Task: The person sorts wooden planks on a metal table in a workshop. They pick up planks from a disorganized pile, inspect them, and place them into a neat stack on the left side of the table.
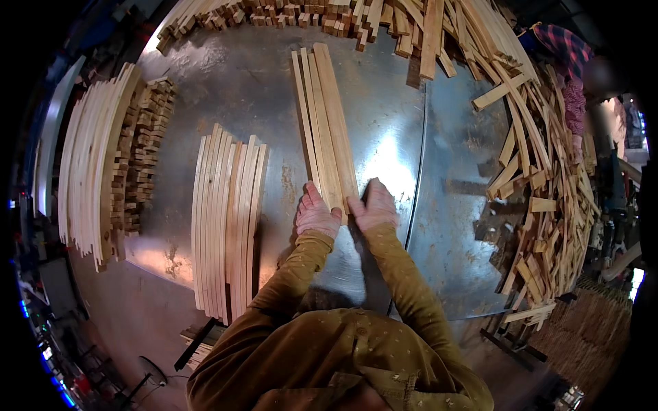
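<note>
A small bundle of several long wooden strips (327, 116) lies lengthwise on the metal table, its near ends toward me. My left hand (317, 214) is closed around the left side of these ends, fingers along the edge and thumb over the wood. From the other side my right hand (375, 207) grips the bundle, its thumb against the rightmost strip. To the left of my left arm is a row of wooden strips (229, 219) set side by side, overhanging the table's near edge.
A taller stack of strips (96, 164) stands at the far left. More stacked strips (274, 15) line the back of the metal table (452, 253). Loose pieces make a messy heap (541, 205) on the right. Beyond the heap a person in a plaid sleeve (565, 48) stands.
</note>
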Available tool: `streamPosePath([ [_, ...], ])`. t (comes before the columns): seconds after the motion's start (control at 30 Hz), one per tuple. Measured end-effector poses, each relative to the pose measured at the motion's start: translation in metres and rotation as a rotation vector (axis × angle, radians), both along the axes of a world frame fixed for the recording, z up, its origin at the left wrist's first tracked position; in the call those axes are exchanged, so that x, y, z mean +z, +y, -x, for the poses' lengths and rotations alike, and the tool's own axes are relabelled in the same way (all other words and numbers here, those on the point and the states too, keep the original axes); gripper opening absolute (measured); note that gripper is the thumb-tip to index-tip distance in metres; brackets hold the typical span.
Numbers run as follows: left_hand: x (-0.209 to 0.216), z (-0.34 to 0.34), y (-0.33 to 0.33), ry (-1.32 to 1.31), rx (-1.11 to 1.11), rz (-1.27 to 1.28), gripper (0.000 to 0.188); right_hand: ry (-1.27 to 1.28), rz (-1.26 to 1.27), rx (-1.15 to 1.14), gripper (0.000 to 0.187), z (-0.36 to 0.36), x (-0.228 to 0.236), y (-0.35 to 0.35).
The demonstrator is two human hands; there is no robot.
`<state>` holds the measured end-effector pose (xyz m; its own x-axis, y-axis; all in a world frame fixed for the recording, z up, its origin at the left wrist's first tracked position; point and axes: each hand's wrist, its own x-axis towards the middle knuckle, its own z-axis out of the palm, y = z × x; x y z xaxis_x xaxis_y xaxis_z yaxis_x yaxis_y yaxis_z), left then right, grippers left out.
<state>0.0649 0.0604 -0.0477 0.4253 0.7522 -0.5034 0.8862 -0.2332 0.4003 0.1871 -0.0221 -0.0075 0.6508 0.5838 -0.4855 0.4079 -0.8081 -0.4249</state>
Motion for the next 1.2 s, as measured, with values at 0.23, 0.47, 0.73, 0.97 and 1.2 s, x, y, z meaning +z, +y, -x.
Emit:
streamPosePath([
  [0.23,-0.016,0.033,0.023,-0.406,0.162,0.158,0.087,0.342,-0.116,-0.115,0.083,0.026,-0.014,0.036],
  [0.47,-0.007,0.073,0.021,-0.198,0.098,0.123,0.08,0.392,-0.276,-0.185,0.075,0.053,-0.026,0.0],
  [0.73,0.003,0.072,0.004,-0.266,0.0,0.004,0.098,0.497,-0.447,-0.173,0.062,0.101,-0.021,-0.008],
  [0.97,0.021,0.041,-0.007,0.013,0.058,0.002,0.113,0.296,-0.008,0.402,0.044,0.071,-0.014,-0.036],
  [1.2,0.005,0.048,0.029,-1.138,0.423,0.308,0.084,0.103,-0.244,0.063,0.045,0.061,-0.032,-0.094],
])
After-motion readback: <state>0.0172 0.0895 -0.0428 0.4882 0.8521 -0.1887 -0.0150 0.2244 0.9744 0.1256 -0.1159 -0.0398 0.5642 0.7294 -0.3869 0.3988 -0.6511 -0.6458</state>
